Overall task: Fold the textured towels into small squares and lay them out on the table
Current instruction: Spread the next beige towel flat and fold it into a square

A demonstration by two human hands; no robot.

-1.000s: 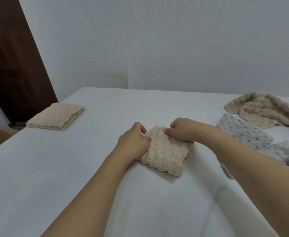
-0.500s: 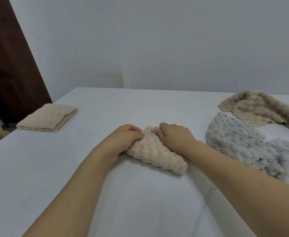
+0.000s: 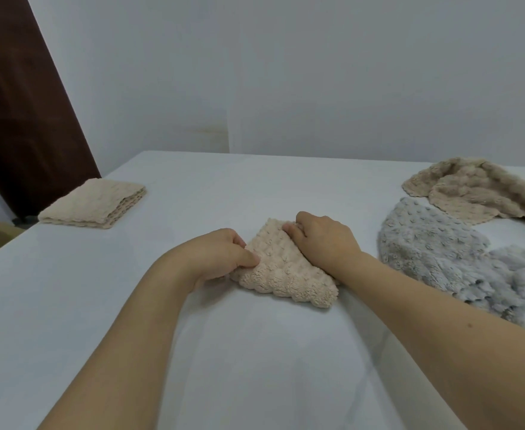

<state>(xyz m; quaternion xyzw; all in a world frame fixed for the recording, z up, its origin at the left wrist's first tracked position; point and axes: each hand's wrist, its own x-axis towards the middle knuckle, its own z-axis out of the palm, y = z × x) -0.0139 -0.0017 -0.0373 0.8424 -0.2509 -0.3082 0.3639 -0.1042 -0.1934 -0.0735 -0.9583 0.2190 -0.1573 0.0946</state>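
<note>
**2 hands grip a folded beige towel at mid-table**

At the middle of the white table (image 3: 106,305) lies a small folded beige towel (image 3: 286,274), bumpy and plush, its scalloped edge turned toward the camera. Both hands are on it. The left hand (image 3: 214,259) curls around the towel's left edge, thumb pressed on top of the fabric and fingers tucked at the side — a clear grip. The right hand (image 3: 323,243) curls over the far right corner, fingertips pinching down into the pile, with the wrist and forearm lying along the towel's right side. The towel rests flat on the table between the 2 hands.

Far off at the left edge of the table sits a finished folded beige towel (image 3: 95,206), a neat square stack with its layered edges showing on the right side. It lies well apart from the hands.

On the right, 2 unfolded towels lie loose: a grey towel (image 3: 459,259), rumpled and spreading off the right side of the view, and beyond it a tan towel (image 3: 472,190), bunched and partly touching the grey one.

Behind the table stands a pale wall (image 3: 286,72) — and at the left, a dark brown door (image 3: 16,119).
</note>
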